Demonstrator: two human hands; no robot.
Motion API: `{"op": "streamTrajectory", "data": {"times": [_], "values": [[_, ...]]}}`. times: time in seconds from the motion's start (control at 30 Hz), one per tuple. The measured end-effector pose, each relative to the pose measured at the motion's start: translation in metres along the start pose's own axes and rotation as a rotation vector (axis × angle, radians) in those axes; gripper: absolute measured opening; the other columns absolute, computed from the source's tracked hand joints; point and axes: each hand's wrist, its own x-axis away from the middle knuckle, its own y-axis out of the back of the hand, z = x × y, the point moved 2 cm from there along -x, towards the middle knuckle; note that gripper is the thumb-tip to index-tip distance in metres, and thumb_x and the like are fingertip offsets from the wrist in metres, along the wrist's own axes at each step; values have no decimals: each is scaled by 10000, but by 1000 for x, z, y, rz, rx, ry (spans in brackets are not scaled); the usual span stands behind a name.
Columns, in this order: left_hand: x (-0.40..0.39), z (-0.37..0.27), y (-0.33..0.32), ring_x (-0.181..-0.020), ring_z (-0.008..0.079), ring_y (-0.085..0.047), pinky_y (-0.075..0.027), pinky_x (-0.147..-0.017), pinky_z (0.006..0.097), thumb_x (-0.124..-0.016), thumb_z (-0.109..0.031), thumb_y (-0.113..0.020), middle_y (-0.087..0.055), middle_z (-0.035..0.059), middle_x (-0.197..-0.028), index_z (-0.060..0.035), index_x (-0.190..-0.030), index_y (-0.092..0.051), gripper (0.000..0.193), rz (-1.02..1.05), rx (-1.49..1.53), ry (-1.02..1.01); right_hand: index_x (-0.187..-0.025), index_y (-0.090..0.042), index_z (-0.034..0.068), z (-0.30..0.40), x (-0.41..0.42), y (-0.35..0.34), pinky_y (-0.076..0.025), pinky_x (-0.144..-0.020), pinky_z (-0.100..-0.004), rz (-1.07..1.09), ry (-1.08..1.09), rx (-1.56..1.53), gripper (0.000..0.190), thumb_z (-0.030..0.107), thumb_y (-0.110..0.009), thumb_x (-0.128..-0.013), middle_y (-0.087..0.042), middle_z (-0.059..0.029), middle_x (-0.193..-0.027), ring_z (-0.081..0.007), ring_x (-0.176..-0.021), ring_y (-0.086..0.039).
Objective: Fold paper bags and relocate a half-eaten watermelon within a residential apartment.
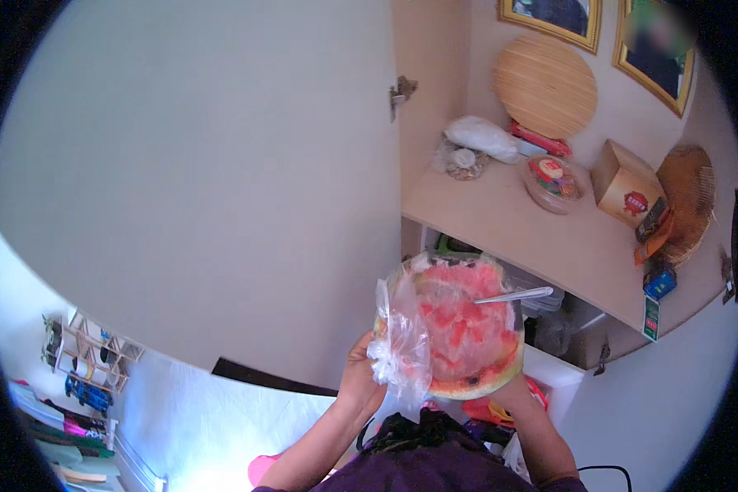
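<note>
Both hands hold up a cut watermelon half [467, 332], its scooped red flesh facing me. Clear plastic wrap [403, 350] lies bunched over its left side. A metal spoon [523, 295] rests in the flesh, its handle pointing right. My left hand [364, 374] grips the left rim, with fingers partly behind the wrap. Beneath the lower right rind is my right hand [514, 393], mostly hidden by the fruit. The melon is in front of an open cabinet, below the edge of its shelf [492, 212].
A large pale cabinet door [221, 184] fills the left. On the shelf are a lidded round plastic container [552, 184], a cardboard box [630, 190], a woven straw item [692, 197] and a small blue box [659, 280]. A round wooden board [546, 86] leans at the back.
</note>
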Motion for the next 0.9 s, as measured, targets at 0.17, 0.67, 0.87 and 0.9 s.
{"op": "streamTrajectory", "data": {"times": [0.17, 0.67, 0.87, 0.9], "values": [[41, -9, 8, -882, 175, -634, -552, -760, 336, -853, 21, -552, -650, 52, -988, -84, -1015, -630, 208, -173, -94, -85, -1180, -519, 18, 10, 11, -20, -407, -961, -373, 85, 43, -135, 578, 175, -761, -679, -574, -110, -1179, -226, -1101, -536], [143, 18, -2, -803, 139, -630, -570, -677, 313, -875, -62, -579, -637, 30, -949, -118, -1117, -589, 248, -265, 63, -334, -1122, -551, 26, 33, 29, -20, -466, -856, -348, 506, 114, -361, 473, 167, -750, -718, -606, -110, -1094, -212, -1009, -580], [172, 46, 21, -841, 159, -626, -562, -715, 334, -901, -99, -548, -627, 48, -983, -125, -1152, -563, 253, -366, 141, -485, -1101, -561, 9, 44, 16, -29, -466, -864, -345, 760, 115, -307, 434, 156, -738, -734, -612, -112, -1092, -209, -1010, -583], [176, 53, 23, -854, 160, -623, -560, -725, 340, -908, -118, -543, -624, 51, -993, -132, -1157, -560, 251, -371, 170, -532, -1101, -561, 9, 42, 14, -31, -466, -864, -345, 791, 118, -311, 434, 156, -738, -734, -612, -112, -1092, -209, -1010, -583]]}}
